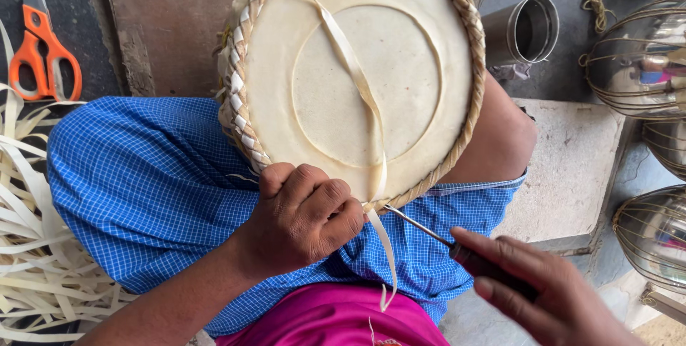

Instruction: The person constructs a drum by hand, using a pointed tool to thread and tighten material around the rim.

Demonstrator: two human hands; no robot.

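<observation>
A round cream-coloured lid with a braided cane rim rests on my lap, over blue checked cloth. My left hand grips its near edge, fingers curled around the rim. A pale flat strip runs across the lid's face and hangs down past the rim near my left hand. My right hand holds a dark-handled awl; its thin metal tip touches the braided rim right beside my left hand.
Orange-handled scissors lie at the upper left. A heap of pale cane strips lies at left. A steel cup stands at upper right. Wire-wrapped metal pots line the right edge, beside a stone step.
</observation>
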